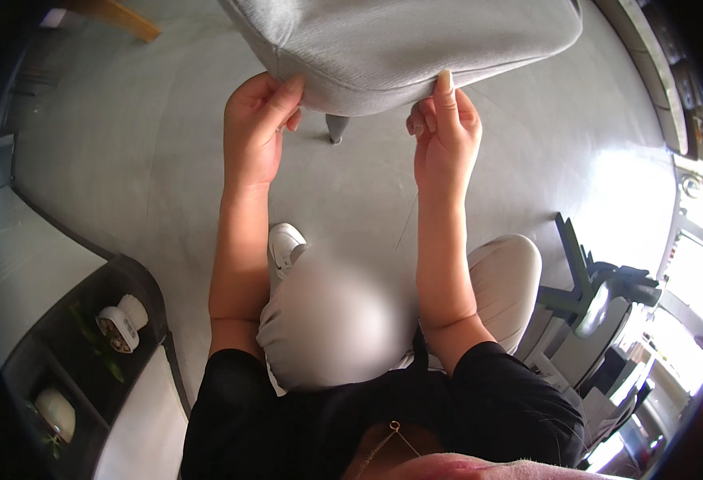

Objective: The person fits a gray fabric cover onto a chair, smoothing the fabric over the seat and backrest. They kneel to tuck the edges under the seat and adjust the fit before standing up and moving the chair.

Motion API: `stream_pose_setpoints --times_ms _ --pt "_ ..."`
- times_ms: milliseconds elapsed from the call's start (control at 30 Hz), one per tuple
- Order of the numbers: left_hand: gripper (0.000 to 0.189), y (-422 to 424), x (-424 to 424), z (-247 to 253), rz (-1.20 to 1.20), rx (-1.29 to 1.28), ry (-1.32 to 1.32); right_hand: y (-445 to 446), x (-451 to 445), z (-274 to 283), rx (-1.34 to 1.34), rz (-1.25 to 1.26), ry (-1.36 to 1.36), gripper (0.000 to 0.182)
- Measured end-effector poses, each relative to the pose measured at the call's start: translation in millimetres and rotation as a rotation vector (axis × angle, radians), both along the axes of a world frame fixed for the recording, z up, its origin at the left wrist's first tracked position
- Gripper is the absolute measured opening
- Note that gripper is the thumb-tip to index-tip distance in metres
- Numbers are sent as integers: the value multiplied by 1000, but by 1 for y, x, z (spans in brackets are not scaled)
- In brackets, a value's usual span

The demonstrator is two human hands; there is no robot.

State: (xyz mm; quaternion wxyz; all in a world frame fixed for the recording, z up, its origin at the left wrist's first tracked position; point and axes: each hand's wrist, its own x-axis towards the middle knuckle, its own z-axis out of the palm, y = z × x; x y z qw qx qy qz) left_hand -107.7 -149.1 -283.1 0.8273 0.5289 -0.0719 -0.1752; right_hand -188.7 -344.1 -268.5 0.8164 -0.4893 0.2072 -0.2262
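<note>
A grey fabric-covered seat (pixel 423 42), perhaps an armchair or sofa, fills the top middle of the head view. Its near lower edge curves between my hands, and a seam runs along it. My left hand (pixel 261 120) pinches the fabric at the left corner, thumb on top and fingers curled beneath. Further right, my right hand (pixel 447 129) grips the same edge, with its thumb pressed on the seam. A dark tapered leg (pixel 337 128) shows below the seat, touching the floor. The seat's far side lies outside the view.
Smooth grey floor (pixel 345 174) surrounds me. On the left stands a dark shelf unit (pixel 156 288) with a white pot (pixel 120 330) and plants. A dark green metal frame (pixel 576 282) and cluttered items stand on the right. A wooden leg (pixel 120 18) shows at upper left.
</note>
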Motion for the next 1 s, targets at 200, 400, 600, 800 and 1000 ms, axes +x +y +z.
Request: stream_pose_setpoints --times_ms 200,400,600,800,1000 --pt "7 -26 -9 -34 124 -348 -30 -6 -4 -2 -1 9 31 29" --pt "12 -26 -5 -37 141 -393 -137 -3 -3 -8 229 100 -116 24" --pt "8 -25 -17 -45 145 -333 -149 -15 -5 -19 339 11 -107 21" --pt "27 -28 -11 -62 106 -510 -157 -26 -1 -22 615 103 -174 18" --pt "34 -25 -9 -60 83 -407 -153 -29 3 -29 563 98 -270 20"
